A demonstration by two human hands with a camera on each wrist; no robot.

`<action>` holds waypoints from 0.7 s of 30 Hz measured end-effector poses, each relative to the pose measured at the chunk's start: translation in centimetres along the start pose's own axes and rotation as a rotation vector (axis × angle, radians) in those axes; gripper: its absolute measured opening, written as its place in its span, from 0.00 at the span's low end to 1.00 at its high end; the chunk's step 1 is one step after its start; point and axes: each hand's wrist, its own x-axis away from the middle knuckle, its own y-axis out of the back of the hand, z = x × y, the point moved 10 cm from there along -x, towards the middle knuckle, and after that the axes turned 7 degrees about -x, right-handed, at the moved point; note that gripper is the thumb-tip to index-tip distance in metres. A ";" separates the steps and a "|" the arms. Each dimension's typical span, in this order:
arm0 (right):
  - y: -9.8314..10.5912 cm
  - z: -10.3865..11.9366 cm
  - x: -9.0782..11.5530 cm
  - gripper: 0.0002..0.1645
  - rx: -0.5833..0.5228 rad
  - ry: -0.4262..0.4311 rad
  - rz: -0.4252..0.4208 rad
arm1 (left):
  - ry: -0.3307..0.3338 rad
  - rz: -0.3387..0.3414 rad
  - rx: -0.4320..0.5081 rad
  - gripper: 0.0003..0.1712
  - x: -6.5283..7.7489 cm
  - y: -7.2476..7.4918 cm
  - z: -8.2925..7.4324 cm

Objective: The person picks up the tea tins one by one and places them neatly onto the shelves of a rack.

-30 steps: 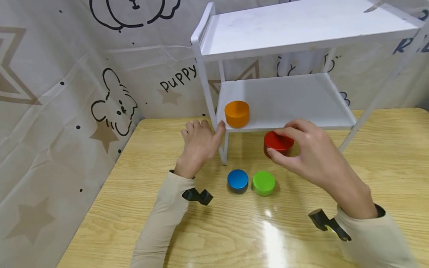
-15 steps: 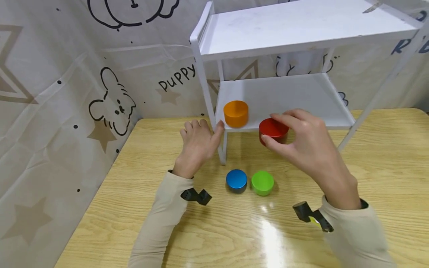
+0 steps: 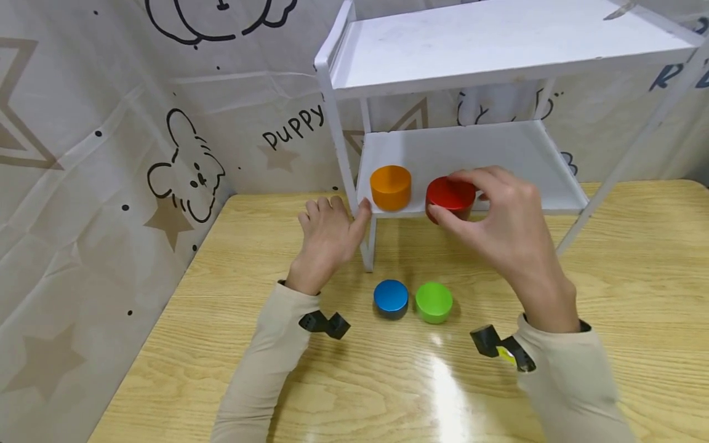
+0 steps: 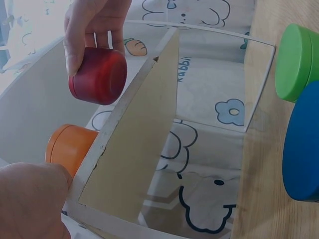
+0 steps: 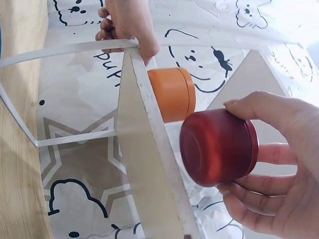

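Observation:
My right hand (image 3: 506, 221) holds a red round tin (image 3: 450, 195) between thumb and fingers, at the front edge of the shelf unit's lower board (image 3: 471, 147). In the right wrist view the red tin (image 5: 214, 147) is tipped beside the board's edge, its base showing. Left of it, an orange round tin (image 3: 391, 188) stands on the board's left front corner. My left hand (image 3: 329, 240) rests at that corner, thumb against the white frame, fingers spread and holding nothing. A blue tin (image 3: 391, 296) and a green tin (image 3: 434, 303) stand side by side on the table.
The white two-level shelf unit (image 3: 509, 46) stands at the back of the wooden table (image 3: 354, 381), its upper board overhanging the lower one. Its left front leg (image 3: 368, 252) comes down near my left hand. A patterned cloth (image 3: 266, 80) hangs behind and to the left.
My right hand has raised the red tin from below the lower board's front edge to its level, moving slightly left. My left hand and the other tins have stayed in place.

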 end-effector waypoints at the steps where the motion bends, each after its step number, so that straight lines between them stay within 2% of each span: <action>1: 0.1 -0.1 -0.1 0.22 -0.001 -0.006 -0.006 | 0.003 0.002 -0.001 0.37 0.0 0.0 0.0; 8: 0.5 -1.0 -0.7 0.19 0.014 -0.011 -0.073 | -0.001 0.012 0.023 0.37 0.0 -0.2 -0.1; 14: -0.3 -1.3 -1.4 0.20 -0.025 -0.023 -0.060 | -0.004 0.011 0.016 0.36 0.0 -0.3 -0.1; 21: -0.9 -1.7 -1.9 0.20 -0.019 -0.032 -0.049 | -0.010 0.007 0.021 0.36 0.0 -0.2 -0.2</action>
